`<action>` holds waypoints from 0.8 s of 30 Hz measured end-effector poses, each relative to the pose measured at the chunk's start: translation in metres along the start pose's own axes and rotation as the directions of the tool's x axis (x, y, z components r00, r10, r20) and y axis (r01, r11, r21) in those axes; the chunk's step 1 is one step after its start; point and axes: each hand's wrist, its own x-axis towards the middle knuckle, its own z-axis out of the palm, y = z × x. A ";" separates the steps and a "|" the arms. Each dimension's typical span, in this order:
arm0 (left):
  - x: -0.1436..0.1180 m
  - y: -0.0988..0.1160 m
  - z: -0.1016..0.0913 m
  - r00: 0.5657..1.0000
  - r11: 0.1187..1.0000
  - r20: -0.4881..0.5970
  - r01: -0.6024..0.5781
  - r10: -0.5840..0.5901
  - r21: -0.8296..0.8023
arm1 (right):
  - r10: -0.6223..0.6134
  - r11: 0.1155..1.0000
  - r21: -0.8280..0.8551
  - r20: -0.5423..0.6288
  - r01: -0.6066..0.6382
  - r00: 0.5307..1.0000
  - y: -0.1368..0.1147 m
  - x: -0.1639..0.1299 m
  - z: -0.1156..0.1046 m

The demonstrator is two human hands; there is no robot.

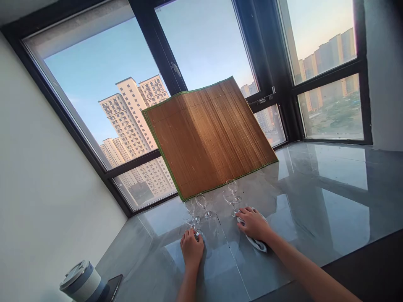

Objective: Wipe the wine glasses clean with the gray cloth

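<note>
My left hand (pixel 192 248) is at the foot of a clear stemmed glass (pixel 198 232), its fingers curled around the base. Under my right hand (pixel 253 223) lies a bunched pale cloth (pixel 258 244), pressed against the grey tiled surface. The fingertips of that hand come close to the foot of another stemmed glass (pixel 231 198); whether they touch it I cannot tell. Just behind stands one more glass (pixel 232 185). Beyond my left hand are two further upright glasses, one near the middle (pixel 201 201) and one partly overlapped at its left (pixel 189 205).
A brown slatted bamboo mat (pixel 214 134) with green edging leans upright against the dark-framed window (pixel 273 54) behind the glasses. At lower left stand a lidded blue-and-white cup (pixel 83 281) and a phone (pixel 115 287). The glossy sill (pixel 308 201) ends at a front edge on the right.
</note>
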 end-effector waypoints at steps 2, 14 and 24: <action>0.000 0.000 0.000 1.000 1.000 -0.005 0.007 -0.007 0.000 | -0.075 0.997 0.038 0.016 0.074 0.997 -0.002 -0.001 0.000; 0.003 -0.005 0.004 1.000 1.000 0.021 0.018 -0.018 0.002 | -0.253 0.960 0.146 0.096 0.238 0.963 -0.014 0.005 0.003; 0.005 -0.006 0.008 1.000 0.999 0.006 0.012 -0.012 -0.030 | -0.369 0.920 0.183 0.104 0.347 0.923 -0.066 0.020 0.029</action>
